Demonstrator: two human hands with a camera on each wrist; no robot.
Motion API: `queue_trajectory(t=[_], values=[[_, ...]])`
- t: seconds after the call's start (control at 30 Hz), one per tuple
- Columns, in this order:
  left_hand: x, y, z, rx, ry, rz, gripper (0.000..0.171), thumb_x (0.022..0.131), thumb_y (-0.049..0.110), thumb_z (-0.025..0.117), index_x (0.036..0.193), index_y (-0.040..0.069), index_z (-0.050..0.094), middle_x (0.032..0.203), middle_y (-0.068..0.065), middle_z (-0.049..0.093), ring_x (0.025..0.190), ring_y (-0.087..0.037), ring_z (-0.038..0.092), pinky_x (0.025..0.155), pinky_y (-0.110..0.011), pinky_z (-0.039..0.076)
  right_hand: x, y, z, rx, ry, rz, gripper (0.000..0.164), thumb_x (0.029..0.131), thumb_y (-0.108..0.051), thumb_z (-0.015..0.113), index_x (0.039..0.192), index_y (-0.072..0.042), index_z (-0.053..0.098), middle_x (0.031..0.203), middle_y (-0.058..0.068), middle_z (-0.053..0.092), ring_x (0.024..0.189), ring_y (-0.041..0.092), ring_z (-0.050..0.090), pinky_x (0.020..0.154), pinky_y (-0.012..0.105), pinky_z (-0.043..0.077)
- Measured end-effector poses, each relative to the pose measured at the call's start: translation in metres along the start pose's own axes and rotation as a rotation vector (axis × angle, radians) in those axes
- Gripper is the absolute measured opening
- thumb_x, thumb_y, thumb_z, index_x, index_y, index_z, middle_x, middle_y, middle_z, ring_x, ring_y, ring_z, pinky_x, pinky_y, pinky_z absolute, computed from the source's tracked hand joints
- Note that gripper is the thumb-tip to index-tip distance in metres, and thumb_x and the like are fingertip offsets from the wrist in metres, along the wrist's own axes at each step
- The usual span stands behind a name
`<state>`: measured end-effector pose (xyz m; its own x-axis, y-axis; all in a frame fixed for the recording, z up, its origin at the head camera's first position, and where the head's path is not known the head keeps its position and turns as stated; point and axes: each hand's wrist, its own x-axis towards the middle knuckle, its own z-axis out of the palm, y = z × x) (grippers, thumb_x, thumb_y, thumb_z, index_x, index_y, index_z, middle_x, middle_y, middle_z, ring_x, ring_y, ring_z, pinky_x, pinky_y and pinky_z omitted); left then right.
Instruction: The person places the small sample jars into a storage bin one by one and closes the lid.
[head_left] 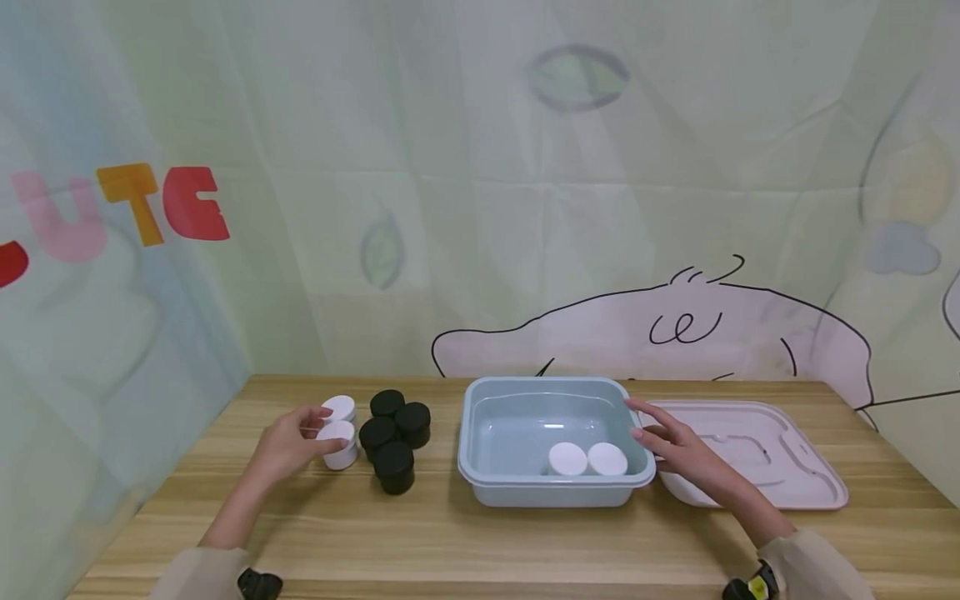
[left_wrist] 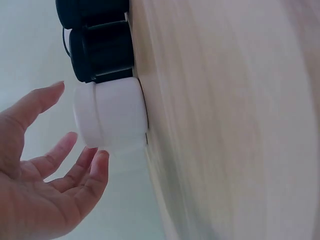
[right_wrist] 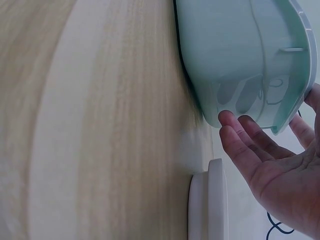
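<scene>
My left hand (head_left: pixel 288 446) is at two white lidded jars, its thumb and fingers spread around the top of the nearer white jar (head_left: pixel 342 455). The farther white jar (head_left: pixel 341 406) stands right behind it. In the left wrist view the thumb is apart from the white jar (left_wrist: pixel 117 112), and the fingertips are close to its lid. On the other side, my right hand (head_left: pixel 682 450) rests at the right rim of a light blue plastic bin (head_left: pixel 540 493), fingers extended along its outer wall. Two white jars (head_left: pixel 567 459) sit inside the bin.
Several black lidded jars (head_left: pixel 394 468) stand clustered between the white jars and the bin. A pale pinkish lid (head_left: pixel 802 475) lies flat on the wooden table (head_left: pixel 420 550) to the right of the bin. A printed curtain (head_left: pixel 480 208) hangs behind the table.
</scene>
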<state>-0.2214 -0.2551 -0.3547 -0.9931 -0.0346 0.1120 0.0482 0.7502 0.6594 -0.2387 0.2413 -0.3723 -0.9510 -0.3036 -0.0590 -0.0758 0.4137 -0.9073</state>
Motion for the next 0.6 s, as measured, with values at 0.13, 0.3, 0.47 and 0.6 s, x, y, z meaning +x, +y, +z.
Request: queue_trajectory(t=[0.13,0.3,0.47,0.6], values=[[0.0019,-0.002,0.0006,0.022,-0.014,0.005,0.054,0.072,0.019,0.075,0.111,-0.012,0.054,0.103,-0.028,0.058,0.094,-0.038,0.056,0.075,-0.043,0.047,-0.0002,0.0,0.0001,0.004,-0.002,0.002,0.059,0.094,-0.033,0.048,0.143,-0.013,0.024,0.138,0.032,0.03,0.118,0.041,0.044,0.085,0.048,0.046],[0.0028,-0.0025,0.002,0.04,-0.018,0.004,0.05,0.071,0.017,0.075,0.108,-0.011,0.056,0.1,-0.027,0.059,0.093,-0.037,0.055,0.072,-0.041,0.047,0.0,0.0012,0.0004,0.0,0.011,0.007,0.058,0.094,-0.033,0.049,0.143,-0.014,0.025,0.137,0.032,0.031,0.117,0.04,0.045,0.085,0.047,0.046],[0.0034,-0.0022,0.003,0.057,-0.004,0.003,0.05,0.07,0.018,0.075,0.107,-0.011,0.057,0.097,-0.026,0.06,0.09,-0.035,0.056,0.068,-0.037,0.047,0.0006,0.0018,0.0005,-0.003,0.018,0.01,0.058,0.093,-0.033,0.049,0.143,-0.015,0.026,0.136,0.032,0.033,0.116,0.04,0.046,0.085,0.048,0.046],[0.0026,-0.0007,0.0027,0.068,0.02,-0.001,0.05,0.069,0.019,0.076,0.106,-0.01,0.058,0.096,-0.025,0.061,0.087,-0.033,0.057,0.065,-0.033,0.046,0.0005,0.002,0.0005,0.001,0.017,0.009,0.058,0.093,-0.033,0.049,0.143,-0.015,0.026,0.137,0.032,0.032,0.117,0.04,0.046,0.085,0.048,0.046]])
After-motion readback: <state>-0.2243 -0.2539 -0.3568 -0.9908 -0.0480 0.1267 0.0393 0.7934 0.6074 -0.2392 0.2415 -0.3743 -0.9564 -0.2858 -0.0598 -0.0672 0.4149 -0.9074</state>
